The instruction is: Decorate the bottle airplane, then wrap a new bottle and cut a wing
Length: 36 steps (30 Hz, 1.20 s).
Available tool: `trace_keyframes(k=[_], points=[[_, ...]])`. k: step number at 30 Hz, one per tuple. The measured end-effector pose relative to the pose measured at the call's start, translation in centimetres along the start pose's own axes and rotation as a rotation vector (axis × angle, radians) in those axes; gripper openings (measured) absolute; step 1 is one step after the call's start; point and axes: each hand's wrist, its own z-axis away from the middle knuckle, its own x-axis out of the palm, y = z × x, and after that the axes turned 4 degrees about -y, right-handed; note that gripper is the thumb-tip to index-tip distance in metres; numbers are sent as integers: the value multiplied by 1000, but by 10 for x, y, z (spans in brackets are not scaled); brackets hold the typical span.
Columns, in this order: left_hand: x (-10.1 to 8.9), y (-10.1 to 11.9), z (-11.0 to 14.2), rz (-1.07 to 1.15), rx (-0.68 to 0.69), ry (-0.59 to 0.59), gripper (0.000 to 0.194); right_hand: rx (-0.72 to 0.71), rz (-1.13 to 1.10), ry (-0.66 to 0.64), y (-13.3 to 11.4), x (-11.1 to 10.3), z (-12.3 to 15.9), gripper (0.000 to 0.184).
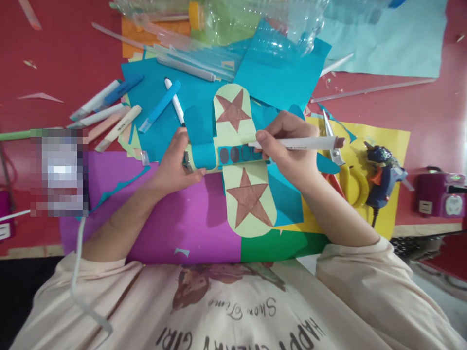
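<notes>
A paper model plane in blue and pale green lies in front of me, with a brown star on each pale wing. My left hand is wrapped round its left end, steadying it. Between the fingers of my right hand is a white marker with a brown end, held nearly level. Its tip is at the blue middle strip, which bears a row of ovals. The left ovals are filled dark; those at the right show outlines and are partly covered by my fingers.
Several markers lie at the left, near a blurred-out device with a white cable. At the right are scissors and a glue gun on yellow sheet. Clear plastic bottles stand across the back, above blue sheets.
</notes>
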Motion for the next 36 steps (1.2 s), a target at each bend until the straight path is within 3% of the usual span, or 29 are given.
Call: trace_keyframes(k=[7, 15, 26, 36], points=[[-1, 1, 1, -3, -41, 1, 65, 33, 89, -13, -3, 2, -1, 34], [-3, 12, -7, -10, 13, -4, 52, 5, 36, -2, -3, 4, -3, 34], [-4, 11, -10, 13, 55, -9, 51, 21, -8, -41, -5, 2, -2, 34], [-3, 7, -11, 20, 65, -36, 53, 32, 28, 22, -6, 4, -3, 33]])
